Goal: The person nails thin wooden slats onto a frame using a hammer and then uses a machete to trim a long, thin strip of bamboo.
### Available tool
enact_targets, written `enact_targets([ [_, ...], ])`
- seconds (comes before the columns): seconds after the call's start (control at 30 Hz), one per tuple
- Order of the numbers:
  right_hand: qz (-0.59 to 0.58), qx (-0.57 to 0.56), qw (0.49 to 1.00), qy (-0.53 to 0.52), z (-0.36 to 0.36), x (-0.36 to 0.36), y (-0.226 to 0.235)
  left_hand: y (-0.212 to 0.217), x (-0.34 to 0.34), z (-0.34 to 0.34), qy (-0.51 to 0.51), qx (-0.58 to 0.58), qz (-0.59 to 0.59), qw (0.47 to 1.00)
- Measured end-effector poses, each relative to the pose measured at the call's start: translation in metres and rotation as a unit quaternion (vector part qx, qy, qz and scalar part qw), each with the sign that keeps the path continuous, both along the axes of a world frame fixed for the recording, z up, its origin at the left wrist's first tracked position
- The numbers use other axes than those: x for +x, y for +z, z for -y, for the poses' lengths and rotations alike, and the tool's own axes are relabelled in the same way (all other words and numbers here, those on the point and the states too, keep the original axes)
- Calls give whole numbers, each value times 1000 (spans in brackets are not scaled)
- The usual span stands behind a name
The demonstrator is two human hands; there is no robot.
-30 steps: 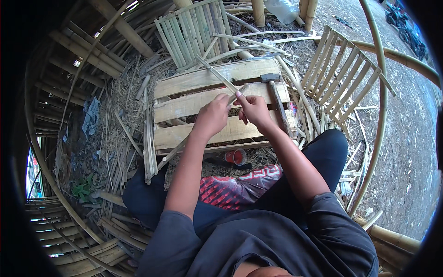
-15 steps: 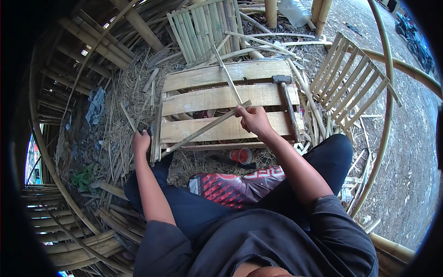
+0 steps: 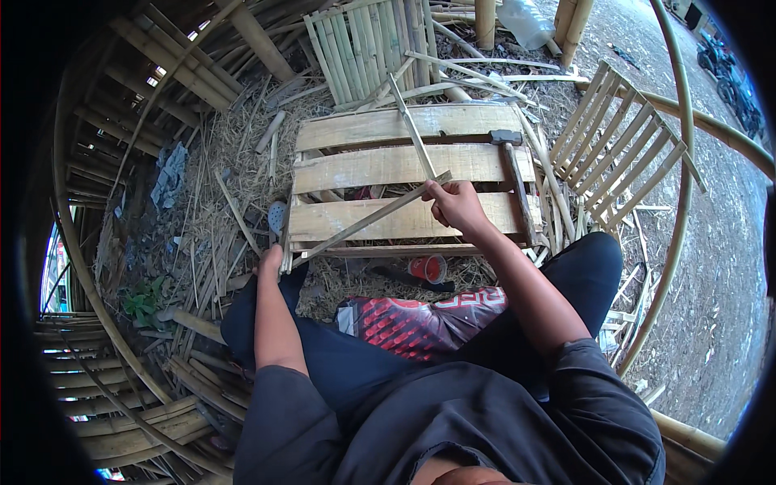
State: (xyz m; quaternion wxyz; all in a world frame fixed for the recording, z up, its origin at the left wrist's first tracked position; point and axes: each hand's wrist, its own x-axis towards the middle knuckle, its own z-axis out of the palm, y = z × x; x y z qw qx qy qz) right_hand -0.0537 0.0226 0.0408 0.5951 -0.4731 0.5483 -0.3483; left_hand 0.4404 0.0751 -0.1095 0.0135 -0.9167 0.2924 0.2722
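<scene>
A low slatted wooden table [image 3: 356, 166] stands in front of me. Over it my right hand [image 3: 459, 207] is closed in a pinch near the end of a bamboo strip [image 3: 364, 221]. That strip slants down left to the table's near left corner. Another thin bamboo strip [image 3: 412, 128] meets it at my fingers and runs toward the far edge. My left hand [image 3: 270, 260] is closed at that near left corner, around the ends of bamboo strips [image 3: 286, 255]; its fingertips are partly hidden. A hammer [image 3: 516, 190] lies along the table's right side, head away from me.
A slatted bamboo panel [image 3: 373, 48] leans behind the table, and a bamboo rack [image 3: 622, 137] stands right. Near my legs are a red cup [image 3: 428, 268] and a printed sack [image 3: 404, 327]. Loose strips and shavings [image 3: 218, 145] litter the ground. A plastic jug [image 3: 525, 24] lies behind.
My left hand has shifted right and slightly nearer, to the table's corner. Strips along the table's left side have moved, uncovering a pale perforated object. My right hand keeps its pinch.
</scene>
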Motion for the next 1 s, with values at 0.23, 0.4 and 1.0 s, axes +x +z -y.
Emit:
enact_targets([
  [0.23,39,3,999,38,-1,17,2,45,42,-32,94,-146,20,985],
  [0.4,75,-1,997,36,-3,9,13,61,44,-28,120,-246,2,962],
  [1.0,107,-33,993,45,11,-38,0,111,2,-5,92,-385,40,917],
])
